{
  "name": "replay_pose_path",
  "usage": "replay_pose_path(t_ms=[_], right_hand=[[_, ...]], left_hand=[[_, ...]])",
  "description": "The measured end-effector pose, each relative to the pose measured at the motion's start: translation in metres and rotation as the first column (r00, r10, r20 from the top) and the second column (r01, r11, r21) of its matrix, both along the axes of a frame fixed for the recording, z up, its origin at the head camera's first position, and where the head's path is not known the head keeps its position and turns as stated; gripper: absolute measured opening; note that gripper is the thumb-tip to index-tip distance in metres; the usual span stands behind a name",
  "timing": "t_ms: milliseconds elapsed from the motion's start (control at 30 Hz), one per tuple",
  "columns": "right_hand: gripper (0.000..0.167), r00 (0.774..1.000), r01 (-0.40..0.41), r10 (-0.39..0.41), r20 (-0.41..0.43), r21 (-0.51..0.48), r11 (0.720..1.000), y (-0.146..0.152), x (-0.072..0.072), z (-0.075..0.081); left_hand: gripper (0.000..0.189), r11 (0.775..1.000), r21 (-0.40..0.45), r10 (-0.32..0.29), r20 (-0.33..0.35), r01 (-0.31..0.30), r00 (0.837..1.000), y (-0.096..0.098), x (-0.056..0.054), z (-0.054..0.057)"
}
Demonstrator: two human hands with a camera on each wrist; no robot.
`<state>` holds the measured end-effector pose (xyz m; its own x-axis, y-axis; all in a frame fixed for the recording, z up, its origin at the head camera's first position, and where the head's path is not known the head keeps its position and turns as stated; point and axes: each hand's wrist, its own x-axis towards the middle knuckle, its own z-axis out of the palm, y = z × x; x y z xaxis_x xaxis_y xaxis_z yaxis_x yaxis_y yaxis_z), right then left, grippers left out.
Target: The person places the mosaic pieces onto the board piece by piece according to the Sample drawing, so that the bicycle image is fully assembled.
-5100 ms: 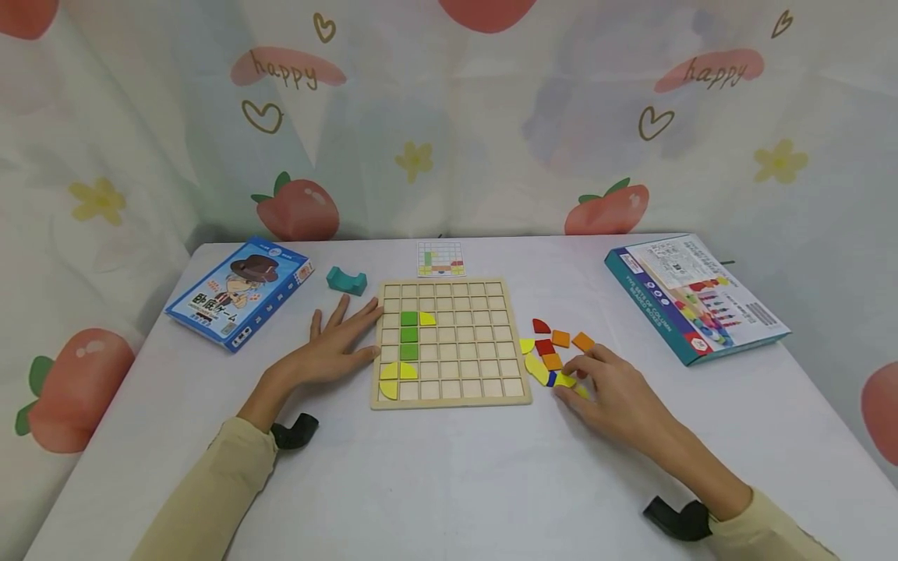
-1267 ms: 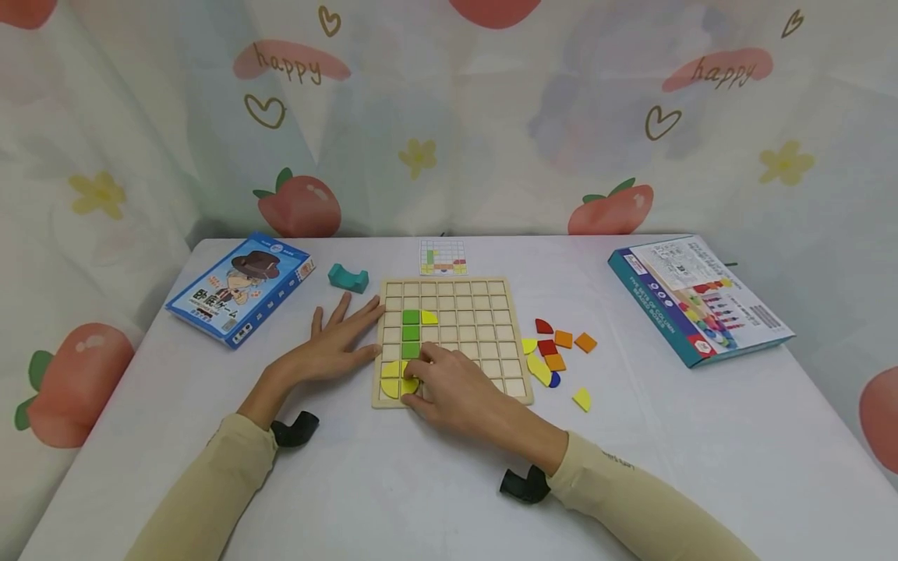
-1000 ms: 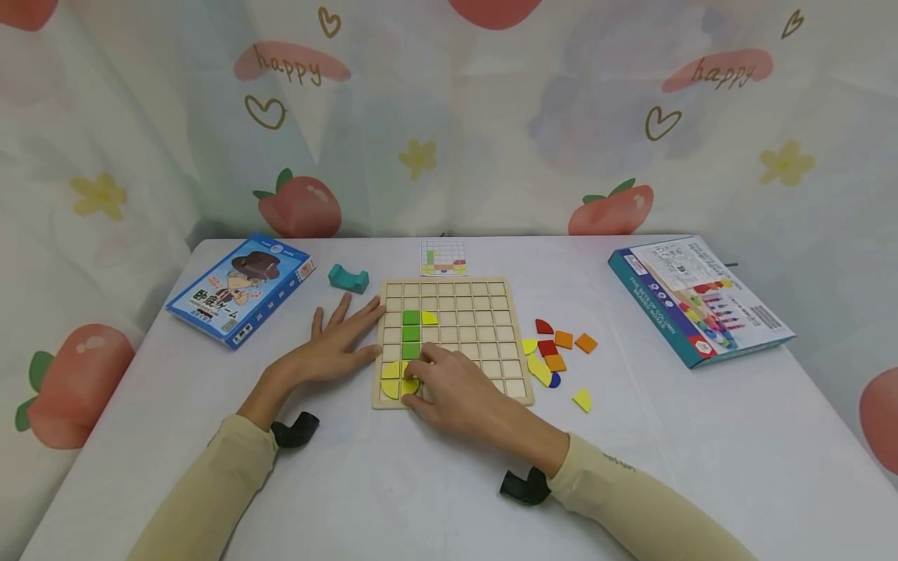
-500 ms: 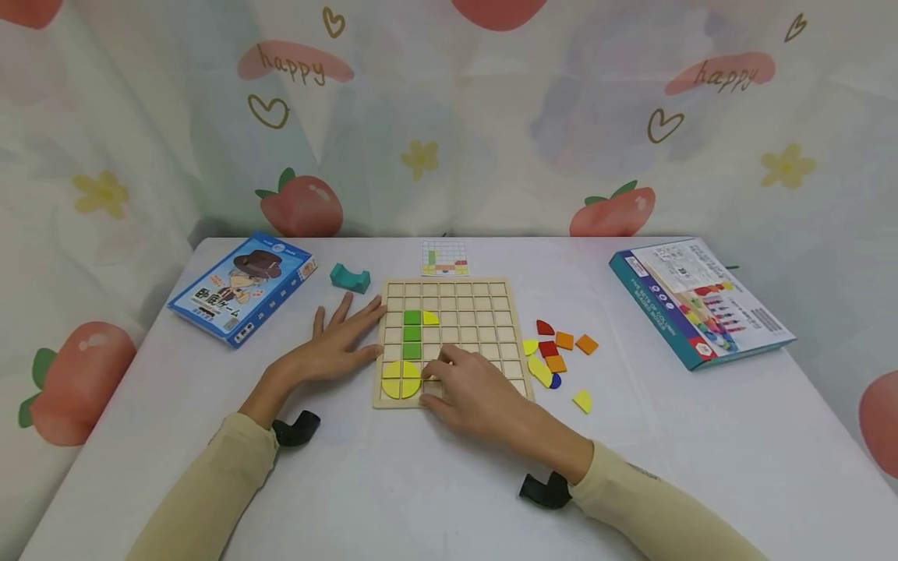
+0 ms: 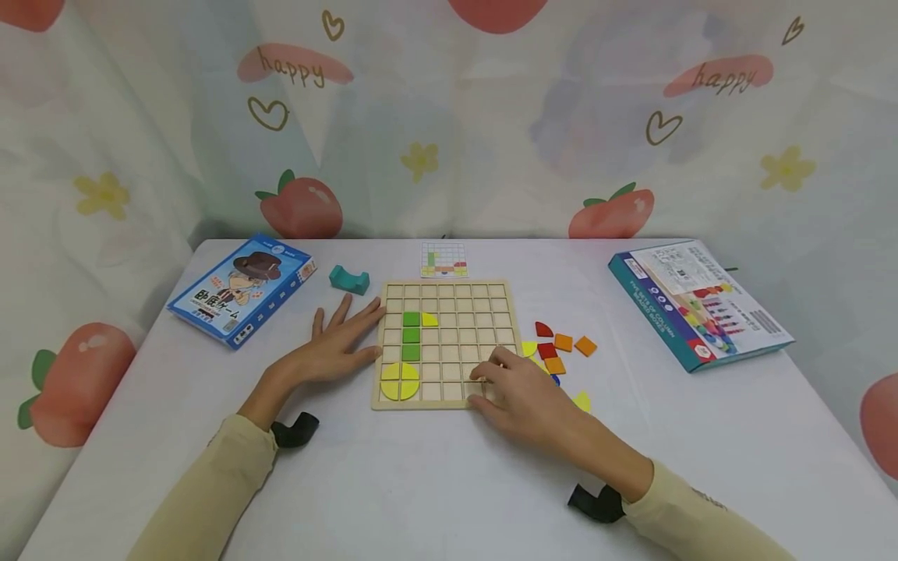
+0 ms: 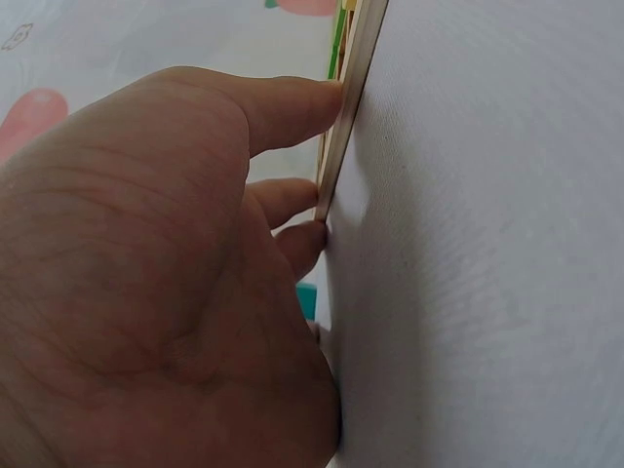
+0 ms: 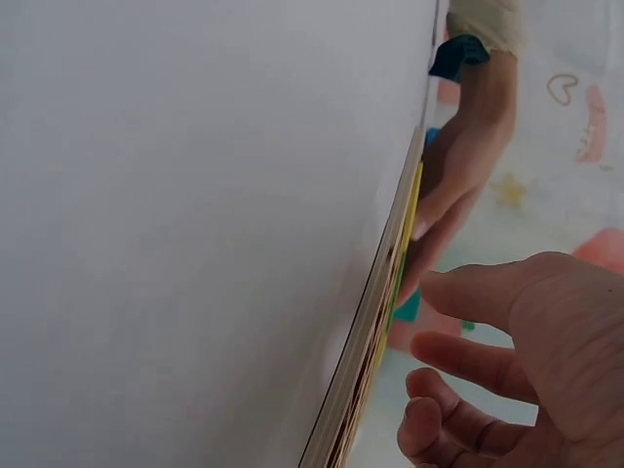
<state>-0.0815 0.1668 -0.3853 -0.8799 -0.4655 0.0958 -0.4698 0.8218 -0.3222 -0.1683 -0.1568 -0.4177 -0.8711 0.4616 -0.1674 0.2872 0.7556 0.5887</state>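
Observation:
A wooden grid board (image 5: 449, 315) lies on the white table. My left hand (image 5: 326, 351) rests with spread fingers at its left edge; the left wrist view shows thumb and fingertips against the board's side (image 6: 356, 88). Four yellow quarter-circle tiles (image 5: 390, 372) form a full circle at the board's lower left. Above them stand a column of green square tiles (image 5: 411, 336) and another yellow quarter circle (image 5: 429, 320). My right hand (image 5: 526, 397) hovers over the lower right of the board, fingers loosely bent, nothing between thumb and fingertips in the right wrist view. It partly hides the loose tiles.
Right of the board lie loose tiles: orange squares (image 5: 563, 342), red ones (image 5: 543, 329), yellow ones (image 5: 582, 401) and a blue one (image 5: 556, 380). Behind it is a pattern card (image 5: 443, 259). A teal block (image 5: 349, 280), a blue box (image 5: 242, 288) and a teal-edged box (image 5: 694, 304) stand around.
My right hand brought a yellow quarter-circle tile from the loose tiles to the board's lower left, rounding out the circle, then let go and moved right. My left hand stayed put.

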Motion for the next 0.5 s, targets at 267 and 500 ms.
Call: replay_pose_path(t_ms=[267, 500], right_hand=[[0.027, 0.994, 0.107, -0.106, 0.018, -0.039, 0.993, 0.035, -0.003, 0.001], [0.029, 0.979, 0.198, -0.196, 0.059, -0.030, 0.980, 0.062, -0.013, 0.002]], left_hand=[[0.074, 1.000, -0.004, 0.002, -0.004, -0.002, 1.000, -0.001, 0.000, 0.000], [0.073, 1.000, -0.006, -0.002, -0.006, 0.002, 1.000, 0.000, 0.000, -0.001]])
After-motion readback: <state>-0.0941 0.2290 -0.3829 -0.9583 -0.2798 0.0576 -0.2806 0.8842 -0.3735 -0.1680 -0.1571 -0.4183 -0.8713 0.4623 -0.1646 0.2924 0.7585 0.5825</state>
